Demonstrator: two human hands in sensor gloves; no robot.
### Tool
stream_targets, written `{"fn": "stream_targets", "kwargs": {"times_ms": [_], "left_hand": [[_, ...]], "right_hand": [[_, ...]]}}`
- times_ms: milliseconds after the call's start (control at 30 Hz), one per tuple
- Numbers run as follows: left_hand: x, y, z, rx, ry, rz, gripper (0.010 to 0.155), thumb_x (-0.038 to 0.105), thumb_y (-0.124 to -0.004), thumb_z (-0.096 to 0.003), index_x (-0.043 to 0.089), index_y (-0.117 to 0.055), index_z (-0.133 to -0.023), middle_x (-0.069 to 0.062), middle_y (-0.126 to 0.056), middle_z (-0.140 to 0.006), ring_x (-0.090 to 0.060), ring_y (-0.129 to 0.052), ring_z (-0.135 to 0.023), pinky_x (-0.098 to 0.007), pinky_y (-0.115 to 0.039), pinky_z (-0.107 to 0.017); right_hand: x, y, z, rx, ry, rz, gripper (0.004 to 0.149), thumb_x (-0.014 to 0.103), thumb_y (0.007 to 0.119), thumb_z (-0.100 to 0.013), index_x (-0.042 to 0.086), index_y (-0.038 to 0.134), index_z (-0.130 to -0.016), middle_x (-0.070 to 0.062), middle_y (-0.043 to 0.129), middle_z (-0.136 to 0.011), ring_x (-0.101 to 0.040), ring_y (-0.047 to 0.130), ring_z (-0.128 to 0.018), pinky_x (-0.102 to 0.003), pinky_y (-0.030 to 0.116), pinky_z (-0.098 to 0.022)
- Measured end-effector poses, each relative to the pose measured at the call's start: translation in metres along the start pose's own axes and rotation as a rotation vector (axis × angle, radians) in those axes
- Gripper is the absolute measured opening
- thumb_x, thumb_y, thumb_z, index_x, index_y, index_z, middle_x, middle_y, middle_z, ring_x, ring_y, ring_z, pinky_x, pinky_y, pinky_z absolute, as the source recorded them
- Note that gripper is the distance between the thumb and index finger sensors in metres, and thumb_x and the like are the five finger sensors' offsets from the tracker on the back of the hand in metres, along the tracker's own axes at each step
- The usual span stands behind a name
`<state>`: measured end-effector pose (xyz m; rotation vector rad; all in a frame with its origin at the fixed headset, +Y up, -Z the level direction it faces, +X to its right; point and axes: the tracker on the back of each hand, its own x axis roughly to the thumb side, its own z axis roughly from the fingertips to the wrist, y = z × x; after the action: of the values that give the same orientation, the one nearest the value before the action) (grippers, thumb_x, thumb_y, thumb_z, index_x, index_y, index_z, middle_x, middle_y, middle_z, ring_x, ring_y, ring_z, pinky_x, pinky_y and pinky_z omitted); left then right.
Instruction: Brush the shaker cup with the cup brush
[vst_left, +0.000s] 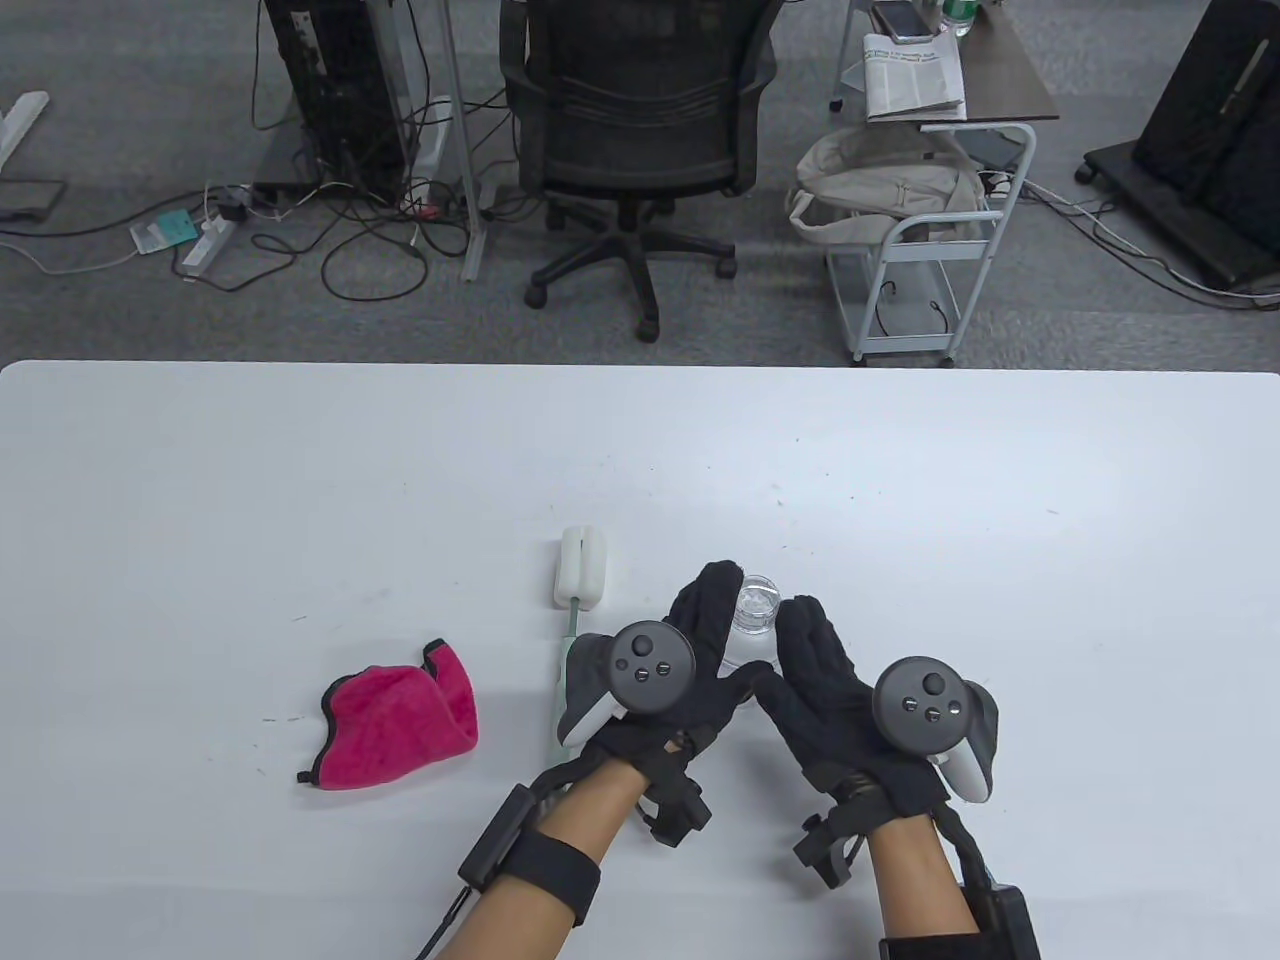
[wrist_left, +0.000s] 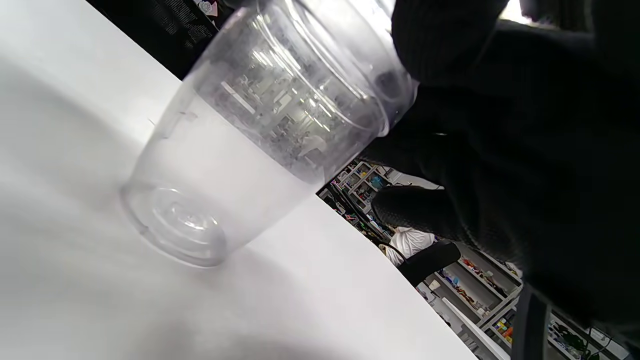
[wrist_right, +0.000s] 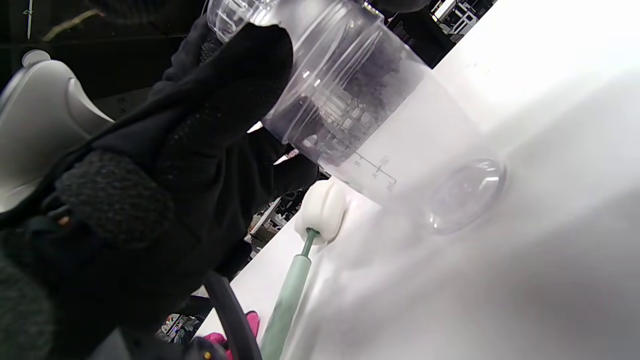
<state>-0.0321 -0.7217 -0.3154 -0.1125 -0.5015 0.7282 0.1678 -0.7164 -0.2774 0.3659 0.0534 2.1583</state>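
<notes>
A clear shaker cup (vst_left: 755, 605) stands upright on the white table (vst_left: 300, 500) between my two hands. My left hand (vst_left: 712, 630) grips its upper part from the left; the glove lies over the rim in the left wrist view (wrist_left: 450, 75) and the right wrist view (wrist_right: 235, 80). My right hand (vst_left: 805, 655) lies against the cup's right side with its fingers stretched out. The cup (wrist_left: 240, 165) is empty, its base (wrist_right: 465, 195) on the table. The cup brush (vst_left: 582, 568), white sponge head on a pale green handle (wrist_right: 290, 290), lies just left of my left hand, untouched.
A crumpled pink cloth (vst_left: 400, 715) lies on the table to the left of the brush. Beyond the table's far edge stand an office chair (vst_left: 640, 130) and a small white cart (vst_left: 930, 250).
</notes>
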Motion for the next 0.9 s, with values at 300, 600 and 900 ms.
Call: {"fn": "stream_targets", "kwargs": {"times_ms": [300,600,900], "left_hand": [[0.041,0.055,0.045,0.074,-0.100,-0.077,0.095,0.051,-0.077,-0.0580,0.028,0.000,-0.110,-0.014,-0.015,-0.125,-0.051,-0.024,-0.113,-0.068,-0.037,-0.077],[0.031,0.093,0.129,0.100,-0.094,-0.563,0.100,0.063,-0.078,-0.0533,0.020,-0.014,-0.116,-0.013,-0.022,-0.129,-0.048,-0.020,-0.118,-0.072,-0.028,-0.077],[0.001,0.091,0.141,-0.192,-0.042,-0.551,0.091,0.061,-0.078,-0.0542,0.017,-0.031,-0.117,-0.015,-0.043,-0.127,-0.044,-0.035,-0.119,-0.067,-0.035,-0.079]], "right_hand": [[0.010,-0.021,0.010,-0.257,-0.097,-0.039,0.082,0.063,0.060,-0.054,0.017,0.027,-0.114,-0.022,0.025,-0.118,-0.052,0.034,-0.107,-0.067,0.042,-0.074],[0.068,-0.003,0.029,-0.231,-0.386,0.205,0.086,0.056,0.077,-0.051,0.016,0.033,-0.113,-0.019,0.040,-0.118,-0.048,0.052,-0.104,-0.062,0.051,-0.075],[0.101,0.054,0.033,0.281,-0.273,0.559,0.087,0.058,0.074,-0.053,0.013,0.032,-0.114,-0.021,0.026,-0.121,-0.050,0.025,-0.110,-0.066,0.030,-0.075]]}}
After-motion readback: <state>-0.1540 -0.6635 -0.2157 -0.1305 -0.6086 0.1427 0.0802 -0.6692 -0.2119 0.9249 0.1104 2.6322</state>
